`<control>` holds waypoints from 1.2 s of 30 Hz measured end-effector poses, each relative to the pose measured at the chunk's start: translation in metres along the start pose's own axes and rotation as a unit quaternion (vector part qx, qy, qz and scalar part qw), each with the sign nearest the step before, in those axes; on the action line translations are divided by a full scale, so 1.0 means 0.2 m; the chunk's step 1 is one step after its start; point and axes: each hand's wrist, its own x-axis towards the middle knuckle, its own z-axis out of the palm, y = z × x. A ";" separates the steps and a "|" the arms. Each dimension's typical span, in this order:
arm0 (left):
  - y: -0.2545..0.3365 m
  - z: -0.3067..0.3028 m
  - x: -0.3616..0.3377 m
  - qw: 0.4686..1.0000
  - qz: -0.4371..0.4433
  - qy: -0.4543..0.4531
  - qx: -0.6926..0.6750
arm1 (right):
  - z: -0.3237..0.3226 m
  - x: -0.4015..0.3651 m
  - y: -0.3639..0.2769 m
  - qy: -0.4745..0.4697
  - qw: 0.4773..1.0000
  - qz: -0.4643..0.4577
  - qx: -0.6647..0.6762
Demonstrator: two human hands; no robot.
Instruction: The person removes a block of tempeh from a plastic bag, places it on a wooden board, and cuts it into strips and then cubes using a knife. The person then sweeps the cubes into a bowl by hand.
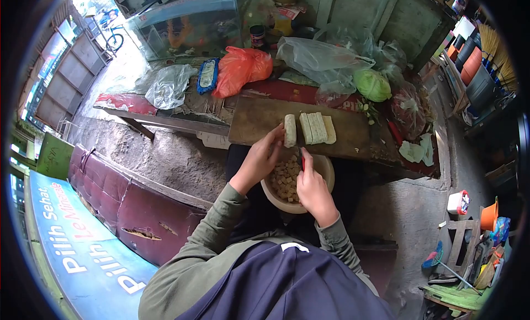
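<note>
A wooden board [251,118] lies at the near edge of the low table. On it, several pale slabs [316,128] stand side by side, and one separate pale piece [290,130] is to their left. My left hand [259,159] has its fingers against that separate piece. My right hand [314,190] is closed round the red handle of a knife [302,161], whose blade points up toward the board between the piece and the slabs. Below the board, a round bowl [329,176] on my lap holds small pale cubes [286,179].
Behind the board lie a red plastic bag [243,70], clear plastic bags [320,57] and a green cabbage [372,85]. A glass tank [187,30] stands at the back. To the left is a torn maroon bench [132,209]; an orange bucket [489,215] is at the right.
</note>
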 end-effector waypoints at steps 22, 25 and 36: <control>-0.07 -0.14 0.18 0.989 0.024 -0.062 0.135 | -0.04 0.11 -0.15 0.048 0.988 -0.049 -0.136; -0.11 -0.13 0.19 0.984 0.020 -0.075 0.161 | -0.03 0.13 -0.15 0.036 0.988 -0.045 -0.142; -0.16 -0.13 0.19 0.980 0.027 -0.088 0.175 | -0.03 0.13 -0.18 0.019 0.992 -0.023 -0.121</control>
